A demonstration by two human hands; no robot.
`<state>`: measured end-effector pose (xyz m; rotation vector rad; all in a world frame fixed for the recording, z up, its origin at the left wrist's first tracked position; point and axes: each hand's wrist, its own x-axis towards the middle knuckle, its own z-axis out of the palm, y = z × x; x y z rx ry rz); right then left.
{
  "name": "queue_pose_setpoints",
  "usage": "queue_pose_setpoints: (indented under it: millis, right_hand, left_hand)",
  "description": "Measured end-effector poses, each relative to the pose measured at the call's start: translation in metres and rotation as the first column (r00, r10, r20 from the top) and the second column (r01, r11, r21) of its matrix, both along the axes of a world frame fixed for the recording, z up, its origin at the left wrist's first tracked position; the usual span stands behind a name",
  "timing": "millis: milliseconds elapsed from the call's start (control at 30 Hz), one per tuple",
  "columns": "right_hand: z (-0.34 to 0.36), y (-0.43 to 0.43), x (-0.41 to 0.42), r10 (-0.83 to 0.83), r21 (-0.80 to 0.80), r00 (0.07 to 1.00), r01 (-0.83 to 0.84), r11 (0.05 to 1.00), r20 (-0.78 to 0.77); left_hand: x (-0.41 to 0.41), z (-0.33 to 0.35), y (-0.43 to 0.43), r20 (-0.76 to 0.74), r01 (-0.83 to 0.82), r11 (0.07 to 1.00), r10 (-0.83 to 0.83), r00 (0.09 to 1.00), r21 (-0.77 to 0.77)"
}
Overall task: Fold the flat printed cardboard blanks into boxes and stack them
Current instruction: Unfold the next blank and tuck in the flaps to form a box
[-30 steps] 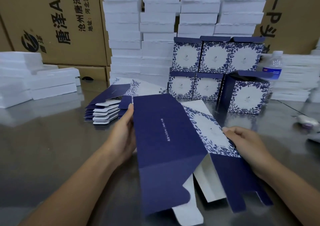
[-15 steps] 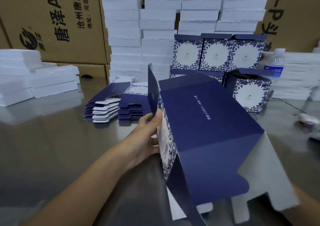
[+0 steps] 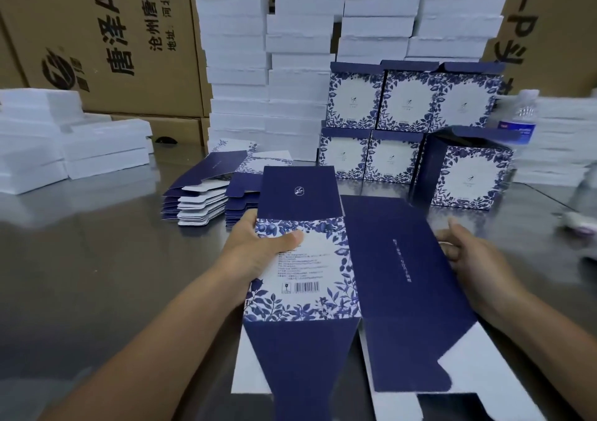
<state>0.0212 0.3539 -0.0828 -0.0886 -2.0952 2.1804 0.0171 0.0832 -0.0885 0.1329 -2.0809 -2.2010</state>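
I hold one navy and floral cardboard blank over the steel table, its barcode panel facing me and its flaps hanging toward me. My left hand grips its left edge, thumb lying on the floral panel. My right hand holds the right edge of the plain navy panel, fingers curled behind it. A pile of flat blanks lies behind my left hand. Several folded floral boxes stand stacked in two rows at the back, and one more box stands in front of them at the right with its lid open.
Tall stacks of white boxes rise behind the blanks, with lower white stacks at the left and right. A water bottle stands at the right. Brown printed cartons line the back. A small pale object lies at the right edge.
The blank has been turned over and spread flatter: the barcode panel now faces me. My left thumb now lies on top, and my right hand has come back into view at the right edge.
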Motion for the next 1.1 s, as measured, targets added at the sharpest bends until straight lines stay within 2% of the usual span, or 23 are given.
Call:
queue_pose_setpoints:
  millis: [133,200,300,367,433,533,600,667,800,967,1100]
  right_hand:
    - [-0.003,-0.002,0.001,-0.018,0.121,1.0,0.02,0.992,-0.022]
    - [-0.004,-0.003,0.001,-0.035,0.19,0.999,0.04,0.981,-0.031]
    - [-0.003,-0.004,0.002,-0.048,0.2,0.998,0.052,0.978,-0.028]
    - [-0.005,-0.003,0.0,-0.048,0.194,0.998,0.052,0.98,-0.03]
    - [-0.005,-0.002,-0.001,-0.036,0.173,0.999,0.042,0.984,-0.038]
    - [-0.007,0.0,-0.002,0.012,0.15,0.998,-0.004,0.989,-0.055]
    - [-0.009,0.0,-0.002,0.063,0.199,0.995,-0.046,0.979,-0.08]
    - [-0.01,-0.001,-0.001,0.089,0.265,0.992,-0.061,0.962,-0.094]
    - [-0.009,-0.001,-0.003,0.021,0.241,0.995,0.004,0.971,-0.099]
    - [-0.007,-0.004,-0.001,0.001,0.203,0.999,0.01,0.979,-0.05]
    - [-0.005,-0.002,-0.001,-0.05,0.16,0.998,0.056,0.986,-0.039]
  left_hand:
    - [0.001,0.0,0.002,-0.052,0.067,0.995,-0.07,0.996,-0.071]
    - [0.004,0.005,0.005,-0.029,0.014,0.997,-0.016,0.999,-0.08]
    - [-0.001,0.004,0.004,0.013,-0.103,0.972,0.108,0.994,-0.21]
    - [-0.004,0.001,0.004,-0.018,-0.141,0.958,0.141,0.99,-0.249]
    - [-0.003,-0.002,0.004,-0.028,-0.156,0.958,0.154,0.988,-0.24]
    - [0.0,0.003,0.004,0.004,-0.217,0.966,0.22,0.976,-0.139]
    - [-0.001,0.006,0.001,0.042,-0.268,0.96,0.272,0.961,-0.083]
    - [-0.001,0.008,-0.002,0.07,-0.288,0.95,0.298,0.952,-0.122]
    - [-0.002,0.006,-0.002,0.066,-0.251,0.962,0.259,0.964,-0.11]
    - [-0.001,0.005,0.002,0.041,-0.177,0.96,0.19,0.981,-0.219]
    - [0.0,0.008,0.004,0.069,-0.156,0.966,0.173,0.983,-0.205]
